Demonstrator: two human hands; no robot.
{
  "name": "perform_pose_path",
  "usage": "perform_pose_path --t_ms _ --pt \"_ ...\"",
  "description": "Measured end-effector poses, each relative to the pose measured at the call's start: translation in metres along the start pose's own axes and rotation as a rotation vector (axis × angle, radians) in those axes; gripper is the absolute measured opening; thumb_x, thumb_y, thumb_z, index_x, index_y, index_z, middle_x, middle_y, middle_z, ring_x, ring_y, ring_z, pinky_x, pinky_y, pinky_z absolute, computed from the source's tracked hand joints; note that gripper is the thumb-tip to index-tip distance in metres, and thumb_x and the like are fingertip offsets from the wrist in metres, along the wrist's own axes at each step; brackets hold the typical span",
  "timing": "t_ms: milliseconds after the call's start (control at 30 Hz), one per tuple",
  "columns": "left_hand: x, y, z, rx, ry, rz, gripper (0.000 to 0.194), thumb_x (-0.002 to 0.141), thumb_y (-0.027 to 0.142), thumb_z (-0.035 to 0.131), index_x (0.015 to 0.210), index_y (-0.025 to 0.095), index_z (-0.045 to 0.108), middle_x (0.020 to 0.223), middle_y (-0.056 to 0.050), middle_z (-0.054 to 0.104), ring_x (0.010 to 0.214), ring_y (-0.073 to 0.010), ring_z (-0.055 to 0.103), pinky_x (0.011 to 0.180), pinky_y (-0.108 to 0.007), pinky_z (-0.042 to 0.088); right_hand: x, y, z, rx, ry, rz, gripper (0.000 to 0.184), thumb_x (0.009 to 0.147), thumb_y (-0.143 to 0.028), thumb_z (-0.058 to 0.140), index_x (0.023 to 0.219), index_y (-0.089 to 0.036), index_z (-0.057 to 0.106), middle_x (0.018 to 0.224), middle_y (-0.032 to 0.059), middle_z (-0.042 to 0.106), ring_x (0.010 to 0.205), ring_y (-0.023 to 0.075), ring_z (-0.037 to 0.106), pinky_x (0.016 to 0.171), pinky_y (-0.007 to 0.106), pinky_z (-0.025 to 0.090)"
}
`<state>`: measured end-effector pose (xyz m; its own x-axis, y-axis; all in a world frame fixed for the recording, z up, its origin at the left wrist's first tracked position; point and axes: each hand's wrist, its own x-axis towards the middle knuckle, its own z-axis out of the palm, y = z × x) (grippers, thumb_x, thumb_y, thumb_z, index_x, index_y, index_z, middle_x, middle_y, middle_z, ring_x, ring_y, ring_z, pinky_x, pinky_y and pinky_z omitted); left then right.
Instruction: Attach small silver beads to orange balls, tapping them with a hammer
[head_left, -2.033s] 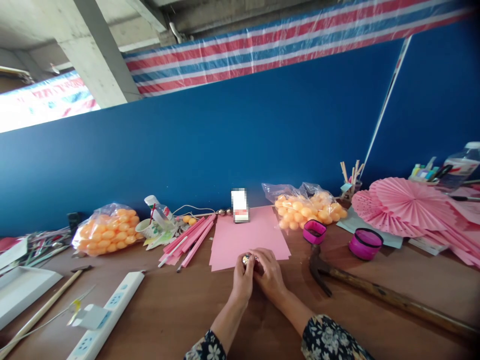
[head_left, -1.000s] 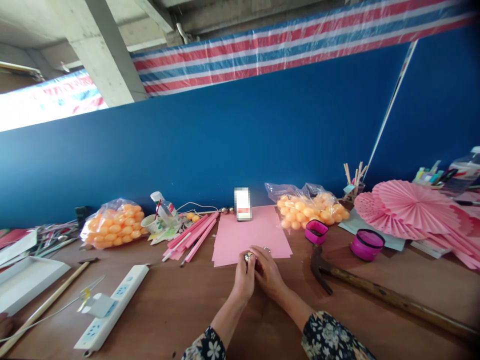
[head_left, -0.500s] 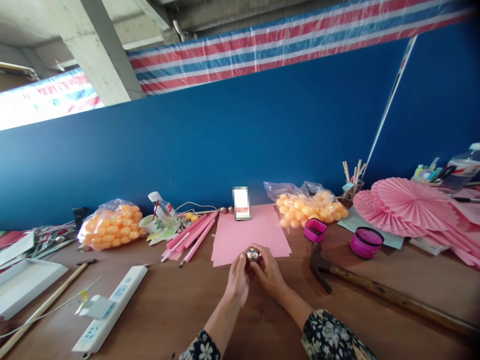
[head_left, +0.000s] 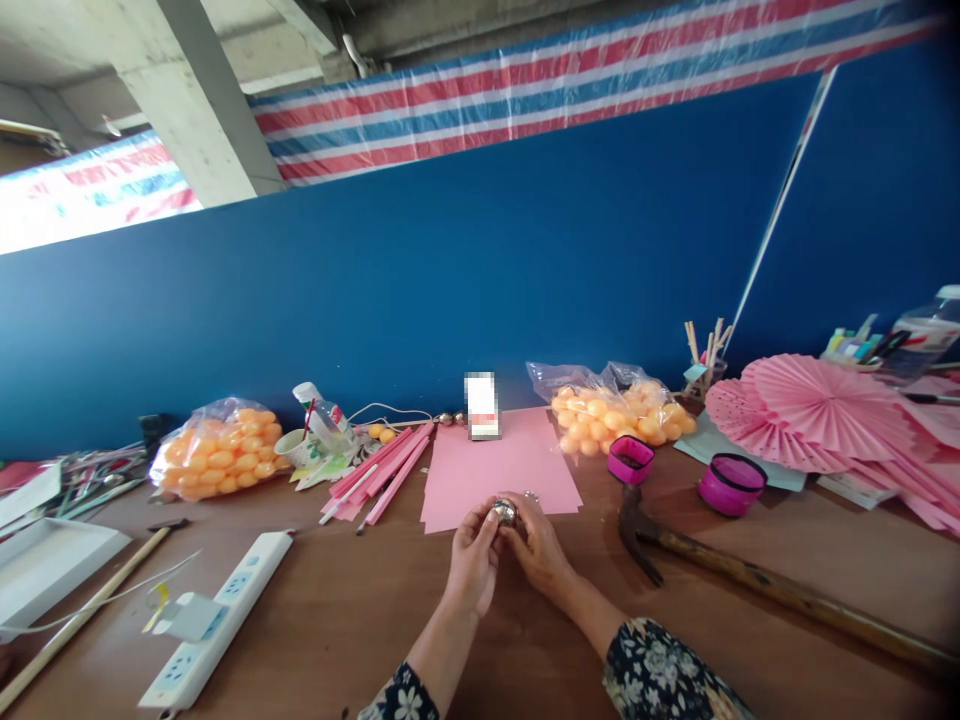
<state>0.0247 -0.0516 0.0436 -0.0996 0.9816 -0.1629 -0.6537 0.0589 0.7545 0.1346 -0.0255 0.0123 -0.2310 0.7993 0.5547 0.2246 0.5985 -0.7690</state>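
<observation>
Over a brown surface (head_left: pixel 352 640), two bare hands, left (head_left: pixel 472 558) and right (head_left: pixel 541 548), curl inward with fingers closed around a shiny silver ball (head_left: pixel 504 513), near six o'clock in the view. From the ball, pink paper (head_left: pixel 499 465) lies at twelve o'clock, bagged orange balls (head_left: pixel 619 418) at two, and a white power strip (head_left: pixel 217 620) at eight.
</observation>
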Motion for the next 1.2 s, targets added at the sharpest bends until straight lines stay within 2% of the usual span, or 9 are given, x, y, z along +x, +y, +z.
perform_pose_path --t_ms 100,300,433,600,833,933,1000,1100,1200 --pt "-0.001 0.001 -0.002 -0.048 0.016 -0.023 0.023 0.068 0.024 0.067 0.089 0.017 0.063 0.091 -0.005 0.065 0.076 -0.0108 0.060 0.066 -0.019 0.047 0.001 -0.003 -0.001 -0.012 -0.015 -0.011 0.037 0.083 -0.028 0.046 0.119 -0.021 0.043 0.118 0.0095 0.050 0.110 0.0221 0.045 0.095 0.040 0.037" --pt "-0.006 0.004 -0.004 -0.051 0.027 -0.090 0.016 0.068 0.027 0.067 0.078 0.014 0.064 0.075 -0.002 0.066 0.060 -0.0076 0.058 0.059 -0.018 0.046 0.000 -0.004 0.000 -0.101 -0.019 -0.062 0.044 0.081 -0.028 0.049 0.124 -0.019 0.040 0.122 0.0102 0.048 0.115 0.0235 0.041 0.099 0.042 0.032" --pt "-0.006 0.002 -0.004 -0.028 0.014 -0.055 0.020 0.068 0.025 0.067 0.084 0.013 0.065 0.082 -0.006 0.067 0.068 -0.0112 0.061 0.063 -0.019 0.047 -0.001 -0.006 0.000 -0.078 -0.032 -0.025 0.049 0.078 -0.026 0.052 0.125 -0.019 0.038 0.122 0.0101 0.048 0.114 0.0233 0.043 0.098 0.041 0.034" --pt "-0.001 -0.003 -0.008 -0.046 0.026 -0.053 0.027 0.064 0.018 0.070 0.091 0.013 0.064 0.085 -0.006 0.067 0.071 -0.0115 0.062 0.064 -0.019 0.048 -0.001 -0.007 0.000 0.016 -0.019 0.023 0.038 0.079 -0.024 0.051 0.117 -0.021 0.046 0.116 0.0087 0.052 0.109 0.0224 0.047 0.094 0.040 0.038" --pt "-0.002 -0.003 -0.015 -0.063 -0.009 -0.064 0.030 0.068 0.018 0.068 0.097 0.015 0.062 0.092 -0.007 0.066 0.074 -0.0119 0.062 0.066 -0.021 0.050 0.001 -0.006 0.000 0.061 -0.031 0.024 0.037 0.080 -0.024 0.051 0.117 -0.022 0.046 0.117 0.0079 0.052 0.110 0.0211 0.046 0.095 0.039 0.037" --pt "-0.005 -0.003 -0.017 -0.070 -0.008 -0.068 0.029 0.069 0.018 0.067 0.097 0.016 0.062 0.097 -0.008 0.065 0.079 -0.0126 0.062 0.068 -0.020 0.050 0.001 -0.004 0.002 0.015 -0.061 0.006 0.042 0.079 -0.024 0.053 0.120 -0.022 0.044 0.119 0.0077 0.051 0.112 0.0210 0.045 0.096 0.039 0.036" --pt "-0.007 -0.002 -0.020 -0.068 0.024 -0.063 0.028 0.069 0.018 0.067 0.096 0.014 0.062 0.097 -0.009 0.065 0.080 -0.0137 0.063 0.069 -0.020 0.050 0.000 -0.006 0.001 -0.032 -0.098 0.010 0.053 0.076 -0.027 0.057 0.126 -0.022 0.038 0.124 0.0089 0.047 0.116 0.0225 0.042 0.098 0.041 0.035" --pt "-0.010 0.003 -0.029 -0.065 0.082 -0.068 0.031 0.070 0.020 0.066 0.100 0.015 0.060 0.095 -0.009 0.066 0.078 -0.0160 0.064 0.069 -0.024 0.051 -0.002 -0.019 -0.008 -0.137 -0.143 0.009 0.069 0.071 -0.032 0.062 0.131 -0.021 0.029 0.131 0.0100 0.039 0.121 0.0253 0.036 0.100 0.044 0.032" --pt "-0.013 0.009 -0.039 -0.072 0.115 -0.090 0.035 0.073 0.023 0.063 0.107 0.018 0.056 0.094 -0.009 0.066 0.078 -0.0166 0.065 0.069 -0.026 0.052 -0.004 -0.037 -0.030 -0.280 -0.183 -0.025 0.058 0.076 -0.029 0.056 0.129 -0.024 0.033 0.128 0.0077 0.043 0.119 0.0241 0.038 0.098 0.043 0.034"
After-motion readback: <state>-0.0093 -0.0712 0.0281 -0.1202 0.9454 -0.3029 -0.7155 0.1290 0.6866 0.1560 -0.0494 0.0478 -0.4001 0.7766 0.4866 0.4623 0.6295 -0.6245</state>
